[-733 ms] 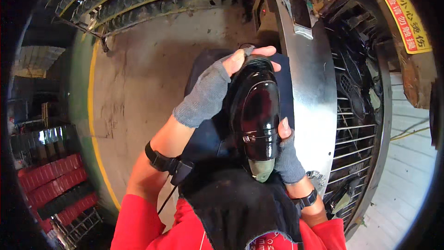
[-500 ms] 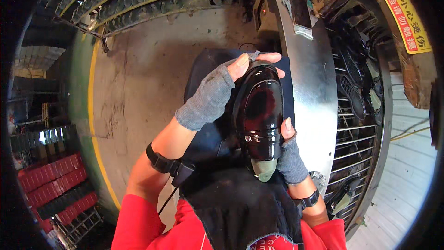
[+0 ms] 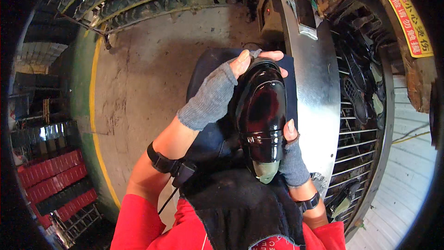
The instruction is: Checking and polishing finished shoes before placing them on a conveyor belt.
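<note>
A glossy black shoe upper (image 3: 262,106) with a dark red sheen and a strap sits on a pale green shoe last (image 3: 266,171), which shows at the heel end. It lies over my lap, toe pointing away from me. My left hand (image 3: 230,75), in a grey fingerless glove, is closed round the toe end, its fingertips reaching over to the far right side. My right hand (image 3: 292,157), gloved alike, grips the right side near the heel, thumb up along the edge. Its other fingers are hidden beneath the shoe.
A metal bench (image 3: 317,92) runs along my right, with a dark flat item (image 3: 305,14) on it. Beyond it, a barred rack (image 3: 356,146) holds several shoes. Racks of shoes (image 3: 171,0) stand at the far left. Red slatted racks (image 3: 53,171) are at left.
The view has shifted slightly, so the surroundings sit a little differently. Both hands keep nearly the same hold on the shoe upper.
</note>
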A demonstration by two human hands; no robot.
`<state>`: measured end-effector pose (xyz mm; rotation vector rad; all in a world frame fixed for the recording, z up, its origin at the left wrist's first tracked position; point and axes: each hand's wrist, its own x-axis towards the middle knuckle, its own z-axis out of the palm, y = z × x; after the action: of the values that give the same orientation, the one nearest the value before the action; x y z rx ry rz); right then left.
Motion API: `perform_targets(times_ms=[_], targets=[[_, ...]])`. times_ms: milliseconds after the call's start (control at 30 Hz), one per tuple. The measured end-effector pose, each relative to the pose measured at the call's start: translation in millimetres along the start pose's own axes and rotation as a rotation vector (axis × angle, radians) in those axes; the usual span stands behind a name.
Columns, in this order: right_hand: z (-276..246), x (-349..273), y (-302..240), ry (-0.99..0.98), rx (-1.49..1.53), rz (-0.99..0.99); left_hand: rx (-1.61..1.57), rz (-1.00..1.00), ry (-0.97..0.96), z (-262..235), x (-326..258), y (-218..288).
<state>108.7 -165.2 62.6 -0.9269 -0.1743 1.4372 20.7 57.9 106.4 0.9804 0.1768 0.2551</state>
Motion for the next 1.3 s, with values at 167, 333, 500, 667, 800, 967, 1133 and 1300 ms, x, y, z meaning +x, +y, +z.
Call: perform_targets(times_ms=[167, 333, 500, 667, 800, 967, 1133, 1300], targets=[[4, -2, -3, 0.056, -0.02, 0.034, 0.001, -0.002, -0.025, 1, 2, 0], [14, -3, -4, 0.138, -0.039, -0.009, 0.066, 0.021, -0.033, 0, -1, -3], [1, -5, 4, 0.004, 0.137, 0.033, 0.271, 0.167, -0.117, 13, -24, 8], [22, -4, 5, 0.076, -0.021, 0.025, 0.49, -0.022, -0.014, 17, -48, 36], [21, -8, 0, 0.003, -0.209, 0.032, 0.517, -0.044, -0.042, 19, -58, 42], [35, -10, -20, -0.077, -0.399, -0.015, 0.31, -0.065, 0.067, 29, -74, 40], [28, -12, -50, -0.289, -0.595, -0.049, 0.261, 0.295, 0.072, 19, -101, 28], [9, -60, -24, 0.055, 0.045, 0.158, 0.15, 0.428, 0.046, 4, -83, 17]])
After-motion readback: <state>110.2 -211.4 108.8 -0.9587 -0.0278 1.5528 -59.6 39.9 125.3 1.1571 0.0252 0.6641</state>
